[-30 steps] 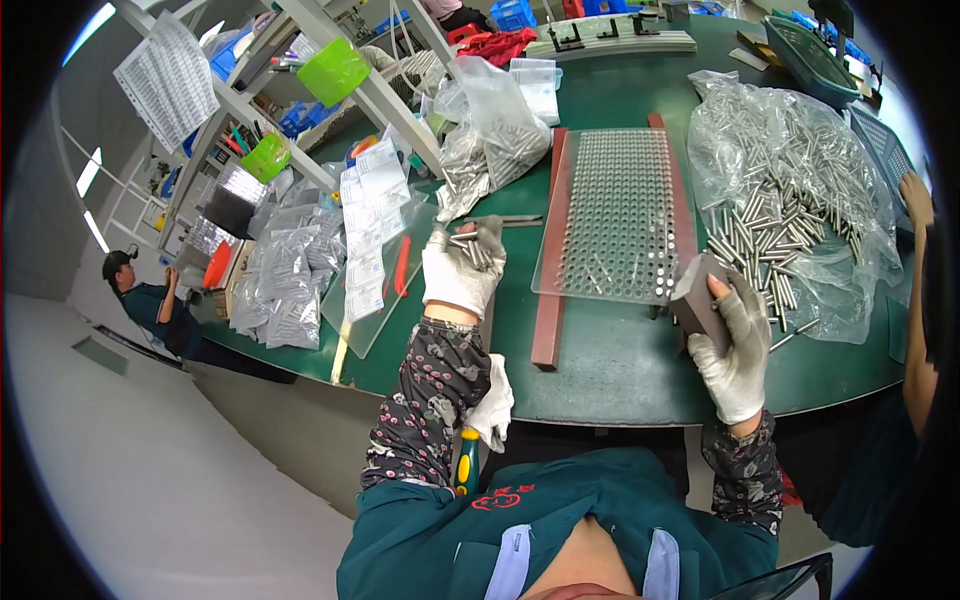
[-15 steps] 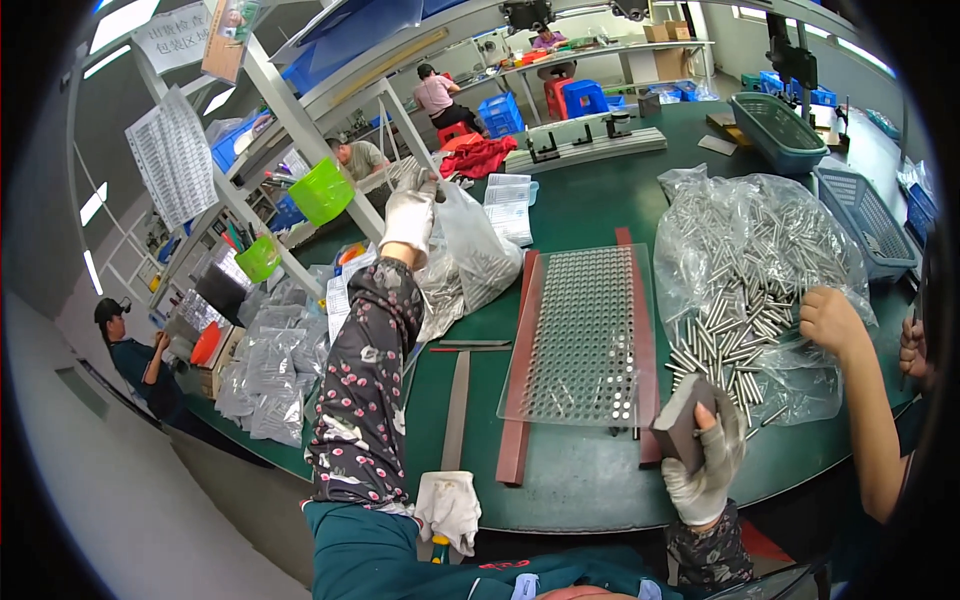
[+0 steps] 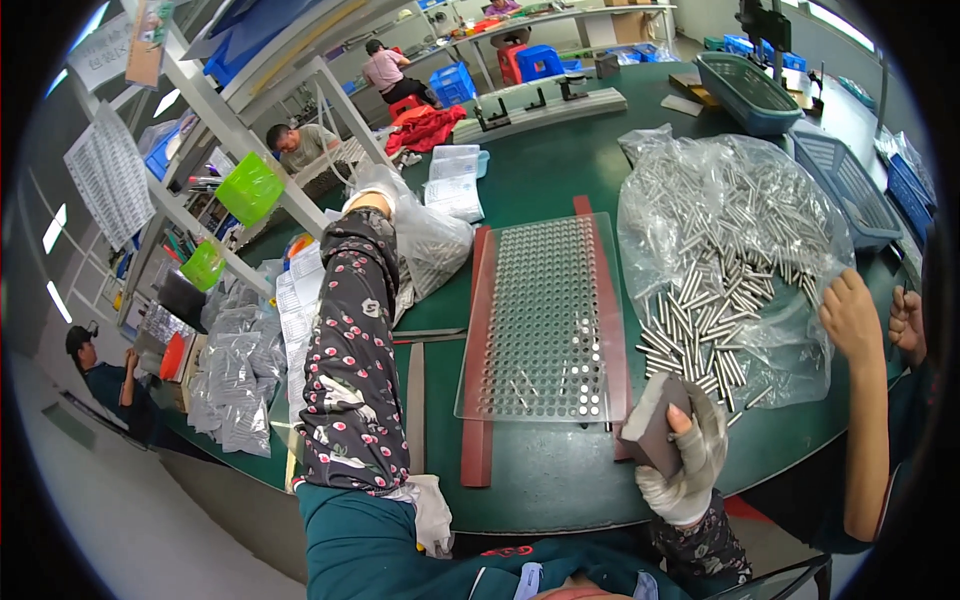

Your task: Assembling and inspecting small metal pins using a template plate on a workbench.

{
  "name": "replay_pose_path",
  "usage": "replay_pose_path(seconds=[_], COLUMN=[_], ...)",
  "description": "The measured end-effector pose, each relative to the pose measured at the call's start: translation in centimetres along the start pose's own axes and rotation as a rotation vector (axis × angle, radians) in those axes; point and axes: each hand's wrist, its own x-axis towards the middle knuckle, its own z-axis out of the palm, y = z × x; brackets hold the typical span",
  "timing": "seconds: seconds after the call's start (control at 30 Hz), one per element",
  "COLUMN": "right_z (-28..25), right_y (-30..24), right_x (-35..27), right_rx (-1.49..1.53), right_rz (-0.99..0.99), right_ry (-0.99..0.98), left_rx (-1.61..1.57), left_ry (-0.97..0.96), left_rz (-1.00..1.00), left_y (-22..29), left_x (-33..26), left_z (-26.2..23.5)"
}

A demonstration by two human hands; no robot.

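At the clear plastic bag (image 3: pixel 435 225) of metal parts, my left hand (image 3: pixel 372 190) reaches into or behind the crumpled opening. Plastic hides its fingers. My right hand (image 3: pixel 695 465), in a pale glove with a bare thumb tip, grips a dark grey block (image 3: pixel 655 430) with a lighter face near the table's front edge. Between the hands, a clear plate (image 3: pixel 540 320) full of round holes rests across two reddish-brown bars (image 3: pixel 477 455). Several holes near its lower right look bright and filled. Loose steel pins (image 3: pixel 700 325) spill from a large clear bag (image 3: pixel 725 185) on the right.
Another person's hand (image 3: pixel 850 310) is beside the pins at right. A flat metal strip (image 3: pixel 416 400) and a white glove (image 3: pixel 430 512) lie near my left sleeve. Small packed bags (image 3: pixel 235 375) are piled left. Blue-grey baskets (image 3: pixel 850 190) and a slotted rail (image 3: pixel 540 115) stand farther back.
The view has swung so that the table appears farther left. My left hand has gone from the top of the bag into or behind its plastic. My right hand still holds the block.
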Motion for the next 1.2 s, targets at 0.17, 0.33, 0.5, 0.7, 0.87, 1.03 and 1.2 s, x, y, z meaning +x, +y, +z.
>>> replay_pose_path(seconds=[0.17,0.33,0.5,0.7,0.87,1.03,1.2], right_z=[0.0,1.2,-0.5,-11.3,-14.1,-14.4,-13.2], right_y=[0.5,0.6,-1.1,-10.5,-15.6,-16.7,-15.9], right_x=[0.0,0.3,0.8,-1.5,-2.7,-3.8,-6.1], right_rx=[0.004,-0.404,-0.558,0.092,0.026,0.144,0.143], right_rz=[-0.036,0.189,0.141,-0.719,-0.839,-0.917,-0.812], right_ry=[0.011,-0.001,0.022,0.274,0.264,0.3,0.358], left_rx=[-0.01,-0.359,-0.676,-0.508,-0.69,-0.667,-0.954], left_ry=[0.031,0.459,0.449,0.323,0.272,0.373,0.35], left_rz=[0.149,0.215,0.405,0.611,0.332,0.24,-0.217], left_y=[2.6,-0.8,0.7,-0.6,-3.6,-4.8,-2.7], left_x=[-9.0,-14.9,-28.4,-44.6,-52.1,-55.9,-59.0], left_z=[-7.4,-9.8,-11.7,-9.0,-3.4,1.2,3.8])
